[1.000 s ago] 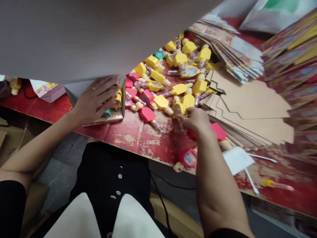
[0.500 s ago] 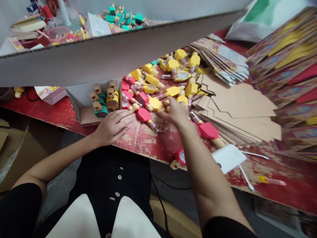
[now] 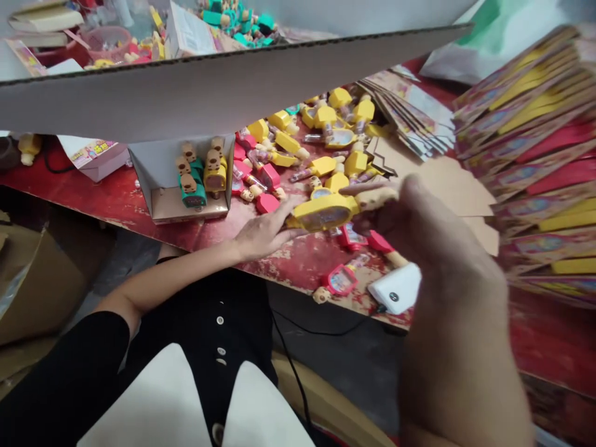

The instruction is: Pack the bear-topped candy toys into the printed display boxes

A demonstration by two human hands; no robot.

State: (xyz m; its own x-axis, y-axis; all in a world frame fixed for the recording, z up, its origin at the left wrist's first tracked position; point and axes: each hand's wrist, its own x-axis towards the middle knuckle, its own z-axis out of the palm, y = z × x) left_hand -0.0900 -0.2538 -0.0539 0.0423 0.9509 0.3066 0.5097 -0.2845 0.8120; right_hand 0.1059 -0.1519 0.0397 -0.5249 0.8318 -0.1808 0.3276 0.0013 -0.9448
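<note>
head view, from the left: a small yellow toy with a beige head (image 3: 28, 148) lies on the worn red bench (image 3: 298, 264), then a white and pink printed carton (image 3: 95, 158). a long grey cardboard panel (image 3: 139, 105) with a corrugated rim crosses above, closing off the far side. below it, an open-fronted cardboard box with pale inner walls (image 3: 161, 164) sits near the bench's front edge; green toys with beige animal heads (image 3: 193, 192) and yellow toys with beige animal heads (image 3: 215, 180) stand in it, brown box floor showing to their left.

a gap of red surface separates the box from the left hand (image 3: 265, 233), whose fingers pinch the narrow left end of a bright yellow plastic toy with a clear window (image 3: 323, 214). this toy is held over the bench, before a heap of yellow and red plastic toys (image 3: 288, 143). beneath it, a red strip runs to the front edge, where a red toy with a clear window (image 3: 341, 280) lies, its head right at the rim. next comes a white rectangular device (image 3: 395, 288). the right hand (image 3: 410, 217) grips the held toy's beige head end, some fingers hidden. farther right, flat brown cardboard sheets (image 3: 459, 183) and a row of printed cartons (image 3: 544, 161) crowd that side.
</note>
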